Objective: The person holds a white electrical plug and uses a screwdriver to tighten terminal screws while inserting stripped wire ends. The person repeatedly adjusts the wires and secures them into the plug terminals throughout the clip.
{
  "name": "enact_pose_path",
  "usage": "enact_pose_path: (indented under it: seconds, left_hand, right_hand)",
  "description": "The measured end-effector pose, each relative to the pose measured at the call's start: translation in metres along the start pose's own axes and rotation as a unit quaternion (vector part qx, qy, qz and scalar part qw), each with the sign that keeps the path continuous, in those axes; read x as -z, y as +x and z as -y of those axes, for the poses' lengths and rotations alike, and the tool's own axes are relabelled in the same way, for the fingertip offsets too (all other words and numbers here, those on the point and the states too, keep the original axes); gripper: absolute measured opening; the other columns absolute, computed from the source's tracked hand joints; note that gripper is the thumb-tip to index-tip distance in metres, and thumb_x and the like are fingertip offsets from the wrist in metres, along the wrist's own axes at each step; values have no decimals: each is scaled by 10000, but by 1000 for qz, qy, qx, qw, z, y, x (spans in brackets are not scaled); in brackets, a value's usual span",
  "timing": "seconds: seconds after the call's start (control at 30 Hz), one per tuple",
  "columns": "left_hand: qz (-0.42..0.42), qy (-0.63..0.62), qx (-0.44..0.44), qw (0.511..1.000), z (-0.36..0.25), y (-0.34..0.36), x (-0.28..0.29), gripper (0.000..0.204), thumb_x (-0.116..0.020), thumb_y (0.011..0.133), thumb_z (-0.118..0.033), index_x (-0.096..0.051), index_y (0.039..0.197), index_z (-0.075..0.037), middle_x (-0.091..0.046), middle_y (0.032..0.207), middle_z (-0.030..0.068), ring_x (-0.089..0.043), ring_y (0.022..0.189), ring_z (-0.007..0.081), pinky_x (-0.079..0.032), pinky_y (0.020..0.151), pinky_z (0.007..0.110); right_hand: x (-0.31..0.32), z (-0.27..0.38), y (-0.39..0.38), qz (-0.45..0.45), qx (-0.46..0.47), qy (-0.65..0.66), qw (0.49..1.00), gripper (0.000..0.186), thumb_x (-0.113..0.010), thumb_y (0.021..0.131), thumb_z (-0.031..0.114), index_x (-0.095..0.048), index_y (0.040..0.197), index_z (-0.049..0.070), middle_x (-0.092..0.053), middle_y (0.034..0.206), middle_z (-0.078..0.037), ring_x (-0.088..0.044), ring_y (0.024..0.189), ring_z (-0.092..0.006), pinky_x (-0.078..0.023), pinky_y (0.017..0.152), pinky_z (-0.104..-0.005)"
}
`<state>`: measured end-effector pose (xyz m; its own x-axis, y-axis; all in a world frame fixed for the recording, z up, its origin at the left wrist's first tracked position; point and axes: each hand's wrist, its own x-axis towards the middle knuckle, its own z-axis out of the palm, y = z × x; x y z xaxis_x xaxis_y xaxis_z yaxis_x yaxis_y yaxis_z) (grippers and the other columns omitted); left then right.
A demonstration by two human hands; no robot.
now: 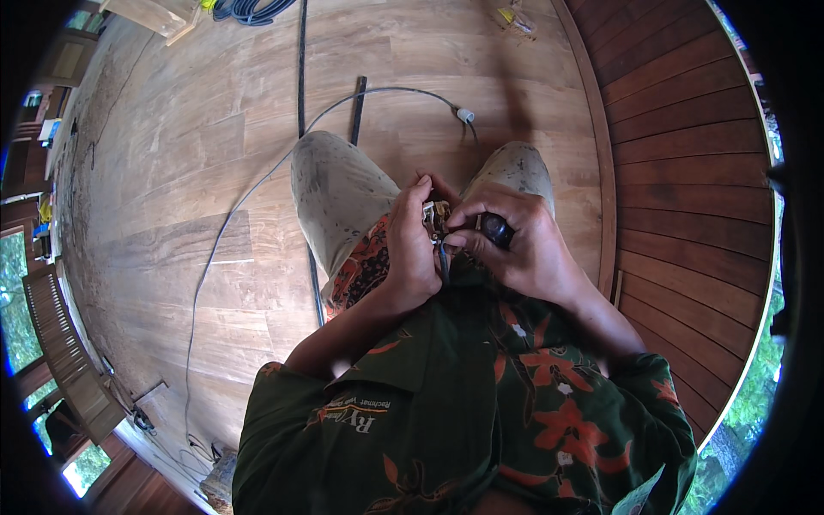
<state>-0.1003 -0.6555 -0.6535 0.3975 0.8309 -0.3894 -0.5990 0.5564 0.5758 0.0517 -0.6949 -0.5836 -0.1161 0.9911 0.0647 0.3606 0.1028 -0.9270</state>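
My left hand [409, 245] is closed around a small electrical fitting [434, 225] with white and brass-coloured parts, held up between my knees. A short dark cable [445, 268] hangs from the fitting's lower side. In my right hand [536, 245] is a tool with a rounded black handle [496, 228], which looks like a screwdriver. The fingertips of that hand meet the fitting's right side. The tool's tip is hidden by my fingers, and much of the fitting is covered by my left hand.
A grey cable [204, 276] curves over the tiled floor [266, 172] to a pale connector [465, 115]. Long dark strip [302, 69] and shorter dark bar [359, 110] lie ahead. Coiled blue cable [252, 10] rests at the far left. A plank wall [687, 172] rises on my right.
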Motion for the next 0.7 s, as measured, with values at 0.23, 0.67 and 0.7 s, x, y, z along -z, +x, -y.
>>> enact_pose_path:
  seconds: [0.23, 0.67, 0.7]
  left_hand:
    - [-3, 6, -7, 1000, 0, 3, 4, 239, -477, 1064, -269, -602, 981, -83, -611, 837, 28, -592, 745, 88, -476, 702, 258]
    - [67, -90, 72, 991, -10, -2, 8, 302, -468, 1081, -284, -566, 1239, -45, -658, 992, 63, -650, 872, 128, -521, 789, 280]
    - [107, -98, 72, 987, -11, -2, 10, 353, -452, 1085, -285, -529, 1314, -28, -666, 1050, 91, -665, 933, 146, -536, 819, 290]
  right_hand:
    - [1, 0, 0, 27, 15, -28, 999, 181, -715, 841, -55, -696, 1002, 24, -694, 920, -136, -733, 855, -336, -565, 753, -407]
    - [-1, -6, 1, -39, 3, -6, 999, 126, -742, 856, -40, -709, 965, 12, -687, 879, -128, -713, 796, -295, -547, 726, -383]
    - [1, -7, 2, -49, -5, -1, 999, 124, -744, 855, -44, -710, 962, 11, -685, 872, -126, -709, 787, -287, -544, 720, -378]
